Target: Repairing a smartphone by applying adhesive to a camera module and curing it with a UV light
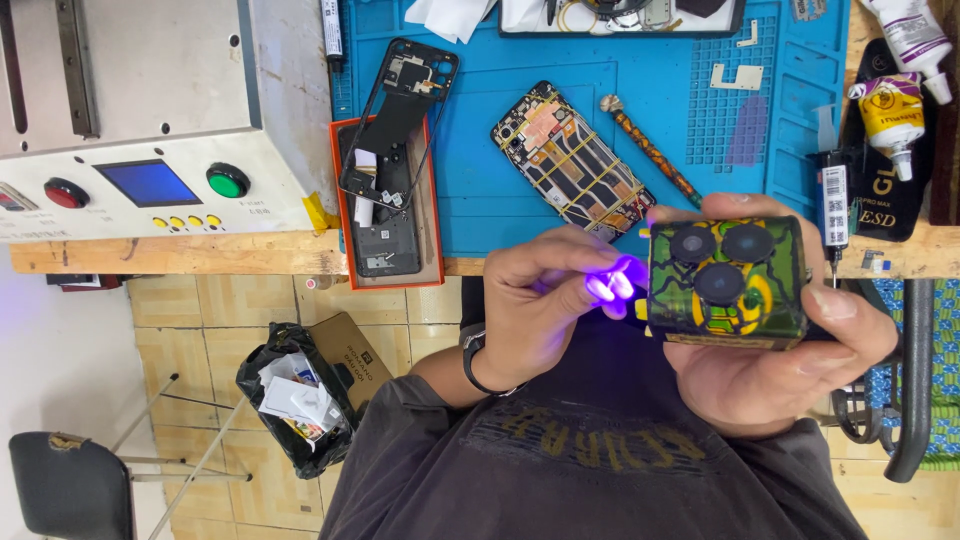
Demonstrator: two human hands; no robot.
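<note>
the grey machine (130,100) fills the far left of the tabletop (200,255), with a blue screen and a red and a green button on its near face. right of it the blue mat (480,150) covers the far middle. down on the tiled floor at the near left a black bag (295,400) sits stuffed with paper scraps.

an orange tray (385,205) lies at the mat's left edge, hanging just over the tabletop's near edge, and a black phone frame (400,120) leans across it. in the middle of the mat an opened phone (572,160) lies at a slant, its insides up.

your right hand (780,340) is off the tabletop, near your chest. its grip is closed around the green and yellow patterned phone (727,280), with the fingers over the far edge, the thumb along the right side, and the three round lenses facing you. your left hand (530,300) is just left of it. its grip is pinched shut on a small purple light (612,285), which glows right against the phone's left edge. the light's body is hidden in the glare.

a slim tool with a mottled handle (650,150) lies on the mat just beyond the held phone. a yellow glue tube (890,115) lies at the far right.
</note>
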